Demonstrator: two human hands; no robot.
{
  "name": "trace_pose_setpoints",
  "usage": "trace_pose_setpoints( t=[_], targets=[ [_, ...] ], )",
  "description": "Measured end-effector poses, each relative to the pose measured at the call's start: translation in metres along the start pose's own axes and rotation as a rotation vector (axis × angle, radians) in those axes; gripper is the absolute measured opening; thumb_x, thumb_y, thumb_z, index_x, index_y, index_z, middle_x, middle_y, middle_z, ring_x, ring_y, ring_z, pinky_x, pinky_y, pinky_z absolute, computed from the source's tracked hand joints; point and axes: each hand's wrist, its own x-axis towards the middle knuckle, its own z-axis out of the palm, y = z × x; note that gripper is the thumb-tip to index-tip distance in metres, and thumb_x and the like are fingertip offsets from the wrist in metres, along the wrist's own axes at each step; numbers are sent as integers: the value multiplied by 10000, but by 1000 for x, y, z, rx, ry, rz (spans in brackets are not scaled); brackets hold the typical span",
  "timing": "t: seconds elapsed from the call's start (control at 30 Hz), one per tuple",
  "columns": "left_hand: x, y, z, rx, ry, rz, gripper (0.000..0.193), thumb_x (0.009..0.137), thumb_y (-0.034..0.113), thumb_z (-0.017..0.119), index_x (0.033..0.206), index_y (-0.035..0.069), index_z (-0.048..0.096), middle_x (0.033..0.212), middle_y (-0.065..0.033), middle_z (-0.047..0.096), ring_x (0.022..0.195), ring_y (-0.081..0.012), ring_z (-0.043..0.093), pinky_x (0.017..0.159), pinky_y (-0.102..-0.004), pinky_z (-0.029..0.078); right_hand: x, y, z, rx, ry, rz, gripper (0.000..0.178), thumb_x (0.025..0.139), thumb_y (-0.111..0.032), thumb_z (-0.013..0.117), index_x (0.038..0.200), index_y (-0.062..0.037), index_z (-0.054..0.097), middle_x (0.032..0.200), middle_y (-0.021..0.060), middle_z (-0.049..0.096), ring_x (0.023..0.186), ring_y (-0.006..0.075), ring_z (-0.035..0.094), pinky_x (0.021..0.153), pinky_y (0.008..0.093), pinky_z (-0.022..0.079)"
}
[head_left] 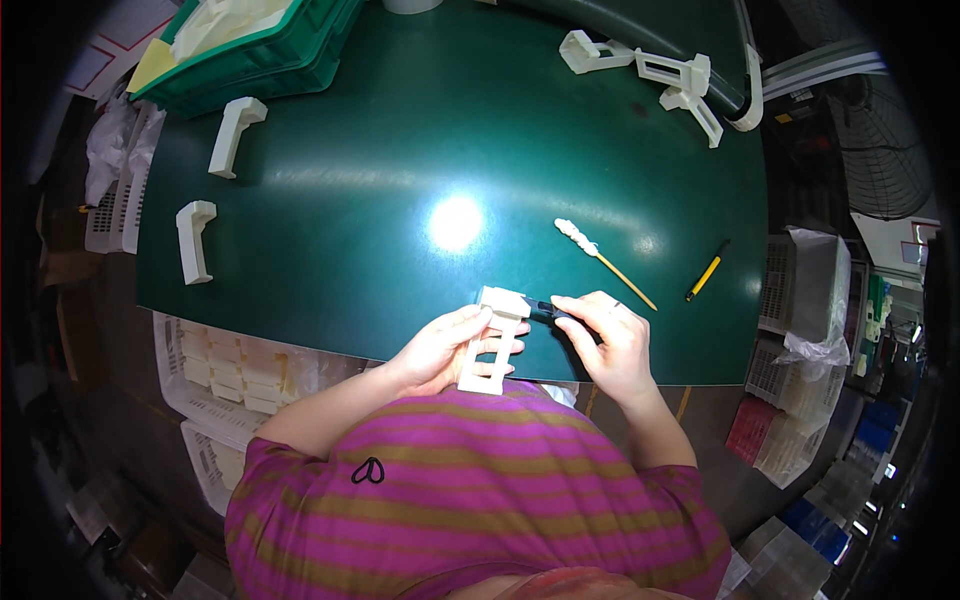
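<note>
My left hand [446,346] grips a cream plastic frame part [494,342] with rectangular openings, held upright at the near edge of the green table [400,180]. My right hand [608,340] holds a small dark tool [545,307] whose tip touches the top end of that part. A wooden stick with a white wrapped tip [600,258] lies just beyond my right hand. A yellow and black cutter [706,272] lies further right.
Two cream handle-shaped parts [235,135] [194,240] lie at the table's left. Several more cream parts [660,75] sit far right. A green crate [260,45] stands at the far left corner. White baskets of parts [230,365] sit below the table on the left, bins [800,300] on the right.
</note>
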Motion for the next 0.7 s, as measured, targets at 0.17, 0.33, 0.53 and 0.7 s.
trace_pose_setpoints(
  t=[0.17,0.33,0.53,0.7],
  targets=[
    [0,0,1,14,4,8,402,979,265,369,1316,47,341,1263,-115,503,1077,-191,558,856,-364,521,0,1,0,15,-12,28,164,732,-71,688,894,-77,668,713,52,615,575,188,581,524,289,447],
    [0,-4,-3,93,-18,63,401,975,257,383,1316,52,342,1261,-106,500,1075,-183,555,856,-351,512,-8,23,3,-176,40,109,157,726,-69,695,882,-82,679,710,43,614,547,175,563,505,280,437],
    [0,0,3,100,4,26,394,974,256,385,1312,57,352,1262,-97,496,1104,-177,532,874,-351,485,-5,1,0,-9,77,-47,215,692,-46,708,904,-71,678,722,66,623,581,190,592,515,285,455],
    [0,-1,1,83,-28,55,397,971,241,390,1317,51,349,1258,-100,502,1093,-179,541,869,-347,496,-6,-2,1,-70,51,-72,218,689,-61,710,904,-71,675,722,59,615,595,198,595,519,295,457]
  ],
)
